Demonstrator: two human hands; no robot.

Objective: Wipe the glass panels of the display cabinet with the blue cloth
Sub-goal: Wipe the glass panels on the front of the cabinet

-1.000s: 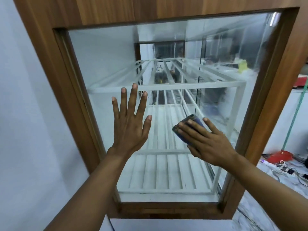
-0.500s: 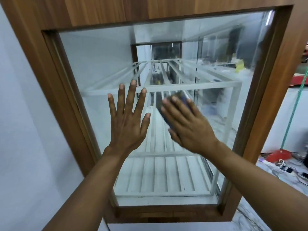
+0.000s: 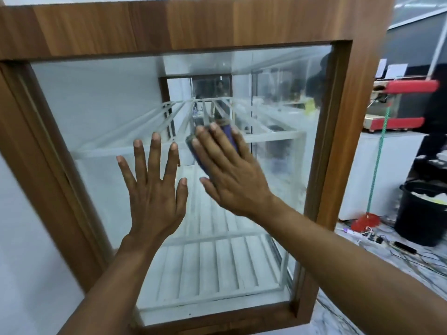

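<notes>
The display cabinet's wooden frame (image 3: 193, 25) surrounds a glass panel (image 3: 101, 102) that fills most of the view. White slatted shelves show through the glass. My left hand (image 3: 154, 189) lies flat on the glass at the centre left, fingers spread and straight. Just to its right, my right hand (image 3: 229, 175) presses the folded blue cloth (image 3: 227, 134) against the glass with straight fingers. Most of the cloth is hidden under that hand; only its upper and left edges show.
A white wall (image 3: 21, 262) runs along the left of the cabinet. To the right stand a red machine (image 3: 396, 122) on a white counter, a black bucket (image 3: 420, 213), a green-handled mop (image 3: 375, 180) and loose cables (image 3: 391, 247) on the floor.
My right hand has slid the cloth up and to the left across the glass, ending close beside my left hand. The left hand stays flat on the glass. The view has tilted upward.
</notes>
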